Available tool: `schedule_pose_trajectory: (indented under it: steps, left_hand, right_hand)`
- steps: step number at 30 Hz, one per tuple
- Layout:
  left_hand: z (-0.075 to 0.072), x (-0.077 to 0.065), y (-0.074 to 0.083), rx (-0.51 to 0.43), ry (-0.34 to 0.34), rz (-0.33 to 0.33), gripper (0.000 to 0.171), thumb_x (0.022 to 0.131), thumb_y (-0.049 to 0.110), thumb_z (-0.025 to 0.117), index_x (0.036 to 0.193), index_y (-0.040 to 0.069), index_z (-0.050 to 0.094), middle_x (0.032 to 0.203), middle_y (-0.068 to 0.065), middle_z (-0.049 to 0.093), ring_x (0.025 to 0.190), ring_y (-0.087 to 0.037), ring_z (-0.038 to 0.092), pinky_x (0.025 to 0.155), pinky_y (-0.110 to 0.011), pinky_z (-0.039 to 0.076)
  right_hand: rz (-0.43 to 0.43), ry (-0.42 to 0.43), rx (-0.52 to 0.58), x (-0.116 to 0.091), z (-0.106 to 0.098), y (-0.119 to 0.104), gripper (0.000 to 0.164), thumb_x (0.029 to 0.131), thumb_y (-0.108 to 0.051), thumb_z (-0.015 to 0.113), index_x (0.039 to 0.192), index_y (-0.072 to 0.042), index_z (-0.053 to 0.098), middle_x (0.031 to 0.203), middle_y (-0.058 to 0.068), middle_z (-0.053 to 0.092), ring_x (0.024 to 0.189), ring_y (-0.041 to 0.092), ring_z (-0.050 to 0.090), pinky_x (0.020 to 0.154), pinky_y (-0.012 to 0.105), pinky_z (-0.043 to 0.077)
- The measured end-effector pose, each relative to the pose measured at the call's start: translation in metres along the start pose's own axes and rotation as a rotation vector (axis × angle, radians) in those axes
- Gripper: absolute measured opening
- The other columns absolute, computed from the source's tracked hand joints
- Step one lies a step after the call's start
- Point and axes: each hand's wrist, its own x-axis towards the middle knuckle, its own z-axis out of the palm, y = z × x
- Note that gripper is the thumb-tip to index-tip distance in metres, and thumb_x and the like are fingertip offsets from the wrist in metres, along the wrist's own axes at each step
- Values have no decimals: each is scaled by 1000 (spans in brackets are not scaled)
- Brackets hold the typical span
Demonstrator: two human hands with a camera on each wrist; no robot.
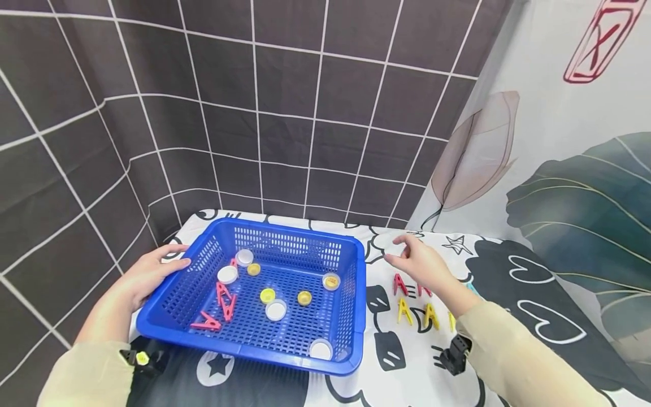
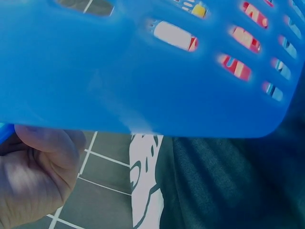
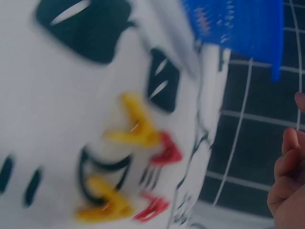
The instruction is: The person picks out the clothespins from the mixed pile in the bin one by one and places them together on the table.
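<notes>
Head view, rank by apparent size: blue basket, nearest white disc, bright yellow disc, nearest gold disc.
1. Blue basket
2. Nearest white disc
3. Bright yellow disc, nearest gold disc: too alike to rank

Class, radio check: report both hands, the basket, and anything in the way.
Left hand holds blue basket's left rim. Right hand raised, empty. Basket carries round lids, red clothespins; more clothespins outside, right. Nothing visible between right hand and basket.

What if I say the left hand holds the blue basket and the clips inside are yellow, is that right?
Not quite: the clips inside are red, not yellow, as the head view shows. The left hand does hold the blue basket.
</notes>
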Motion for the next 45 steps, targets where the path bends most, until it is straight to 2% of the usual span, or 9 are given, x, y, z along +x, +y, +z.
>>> schedule_pose_trajectory:
  steps: [4, 10, 19, 27, 33, 45]
  left_hand:
    - [1, 1, 0, -29, -2, 0, 67, 93, 40, 56, 143, 4, 30, 120, -30, 51, 82, -22, 64, 69, -38, 55]
    - [2, 1, 2, -48, -3, -2, 67, 93, 40, 56, 143, 5, 30, 116, -28, 54, 80, -21, 65, 68, -38, 55]
    - [4, -1, 2, -37, 2, 8, 65, 93, 39, 56, 142, 4, 31, 119, -30, 51, 80, -21, 64, 68, -37, 55]
    - [3, -2, 1, -36, 7, 15, 65, 93, 38, 56, 142, 2, 32, 121, -32, 49, 80, -21, 65, 68, -36, 55]
    - [3, 0, 1, -23, 11, 24, 65, 92, 38, 57, 140, 0, 33, 121, -33, 48, 79, -22, 65, 68, -36, 55]
    - [1, -1, 4, -42, 5, 18, 65, 92, 37, 58, 141, 3, 32, 118, -32, 50, 78, -23, 66, 68, -38, 55]
  right_hand:
    - [-52, -17, 9, 10, 2, -20, 49, 86, -35, 65, 122, -5, 51, 78, 3, 56, 62, 16, 50, 56, 30, 40]
    - [-141, -30, 32, 20, 8, -41, 47, 85, -31, 67, 120, -4, 54, 80, 3, 58, 64, 16, 51, 54, 29, 40]
    - [-193, -81, 28, 32, 24, -69, 48, 84, -32, 68, 122, -5, 53, 88, 2, 63, 74, 16, 58, 65, 31, 48]
    - [-239, -153, 18, 43, 39, -103, 53, 84, -31, 68, 128, -7, 50, 94, 5, 63, 79, 17, 59, 68, 31, 50]
    - [-297, -175, 0, 48, 49, -124, 54, 84, -31, 68, 129, -8, 50, 96, 7, 65, 83, 18, 61, 76, 36, 49]
    - [-349, -210, -31, 52, 56, -150, 54, 84, -32, 68, 130, -11, 50, 101, 7, 64, 91, 20, 61, 80, 35, 49]
